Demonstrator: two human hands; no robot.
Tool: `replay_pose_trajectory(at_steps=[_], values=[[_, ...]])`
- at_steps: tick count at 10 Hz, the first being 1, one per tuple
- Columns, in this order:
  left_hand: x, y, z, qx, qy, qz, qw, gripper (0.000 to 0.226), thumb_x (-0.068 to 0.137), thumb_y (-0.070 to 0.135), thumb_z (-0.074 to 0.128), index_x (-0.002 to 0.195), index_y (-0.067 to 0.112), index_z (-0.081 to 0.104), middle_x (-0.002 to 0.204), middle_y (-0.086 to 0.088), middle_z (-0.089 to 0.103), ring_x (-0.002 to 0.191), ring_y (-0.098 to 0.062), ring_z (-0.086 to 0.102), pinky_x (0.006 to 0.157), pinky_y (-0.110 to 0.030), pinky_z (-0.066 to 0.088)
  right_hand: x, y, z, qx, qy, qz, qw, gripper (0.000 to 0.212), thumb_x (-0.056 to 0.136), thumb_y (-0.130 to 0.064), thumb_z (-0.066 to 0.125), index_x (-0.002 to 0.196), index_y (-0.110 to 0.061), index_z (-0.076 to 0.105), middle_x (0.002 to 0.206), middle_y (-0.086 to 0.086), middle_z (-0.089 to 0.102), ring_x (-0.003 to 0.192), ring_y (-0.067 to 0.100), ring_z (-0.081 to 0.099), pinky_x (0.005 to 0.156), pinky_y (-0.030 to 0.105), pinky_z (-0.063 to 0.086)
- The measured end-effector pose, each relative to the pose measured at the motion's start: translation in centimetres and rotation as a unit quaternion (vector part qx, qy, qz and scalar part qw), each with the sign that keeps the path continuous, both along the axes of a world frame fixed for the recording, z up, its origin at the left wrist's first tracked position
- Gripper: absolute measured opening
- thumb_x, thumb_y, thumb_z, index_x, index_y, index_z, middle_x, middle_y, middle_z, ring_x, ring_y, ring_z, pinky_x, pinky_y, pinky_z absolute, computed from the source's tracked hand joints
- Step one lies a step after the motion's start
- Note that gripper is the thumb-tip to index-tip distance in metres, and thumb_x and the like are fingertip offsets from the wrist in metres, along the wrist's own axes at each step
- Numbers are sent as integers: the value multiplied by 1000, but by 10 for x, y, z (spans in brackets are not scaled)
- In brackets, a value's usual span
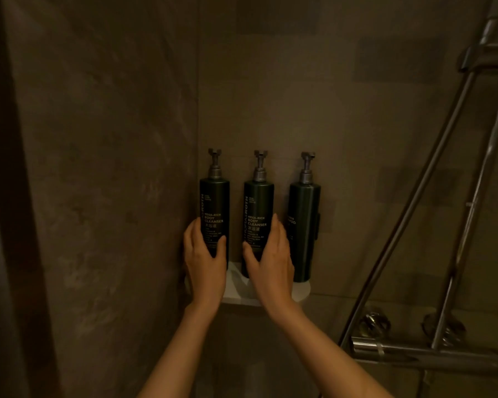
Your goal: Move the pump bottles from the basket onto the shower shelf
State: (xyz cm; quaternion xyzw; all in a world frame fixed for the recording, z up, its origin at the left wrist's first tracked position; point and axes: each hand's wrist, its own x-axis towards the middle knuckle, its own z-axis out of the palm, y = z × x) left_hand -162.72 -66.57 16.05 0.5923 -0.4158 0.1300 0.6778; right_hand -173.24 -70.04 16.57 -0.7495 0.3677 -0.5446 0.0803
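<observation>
Three dark green pump bottles with grey pumps stand upright in a row on a small white shower shelf (301, 294) in the wall corner. My left hand (206, 259) wraps the lower part of the left bottle (214, 202), labelled body cleanser. My right hand (270, 265) grips the lower part of the middle bottle (258, 208), which bears the same label. The right bottle (304, 225) stands free, close beside my right hand. The bottoms of the two held bottles are hidden behind my hands. No basket is in view.
Brown stone walls meet in a corner just left of the bottles. A chrome shower rail and hose (431, 179) slant up at the right. A chrome mixer bar with knobs (414, 351) sits low right, below the shelf.
</observation>
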Motion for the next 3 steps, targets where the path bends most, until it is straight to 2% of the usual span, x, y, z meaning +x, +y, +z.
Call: replay_pose_trajectory(at_steps=[1, 3], values=[[-11, 5, -10, 12, -44, 24, 999, 51, 93, 20, 51, 141, 11, 36, 144, -8, 37, 129, -19, 40, 106, -34, 35, -7, 4, -8, -40, -4, -9, 999, 67, 94, -34, 50, 149, -12, 19, 154, 7, 29, 142, 17, 25, 115, 35, 29], [-36, 26, -27, 62, -114, 58, 990, 49, 93, 19, 49, 140, 11, 36, 144, -10, 39, 131, -22, 38, 107, -34, 31, -32, 9, -30, -27, 4, 25, 999, 66, 90, -50, 22, 146, -16, 29, 155, 0, 27, 141, 5, 10, 114, 24, 14]])
